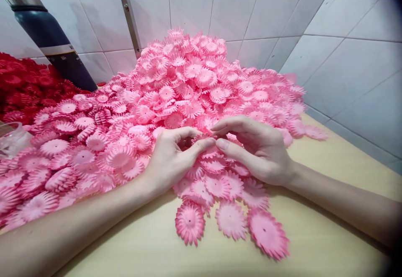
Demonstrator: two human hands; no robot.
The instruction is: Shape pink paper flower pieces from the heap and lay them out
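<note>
My left hand (177,153) and my right hand (257,149) meet thumb to thumb at the front of a large heap of pink artificial flower petal discs (194,76). A pink petal disc (205,137) shows at the left fingertips, pinched between thumb and fingers. My right hand curves over the discs, its thumb tip beside the left thumb and its fingers bent toward it; whether it also grips a disc is hard to make out. Below the hands, loose discs spread over the table, among them a darker-edged petal disc (268,233) near the front.
A dark blue bottle (58,42) with a metal cap leans at the back left, beside a pile of red petal discs (25,86). At the left edge is a clear plastic container (14,138). White tiled walls (251,9) bound the pale wooden table (329,172).
</note>
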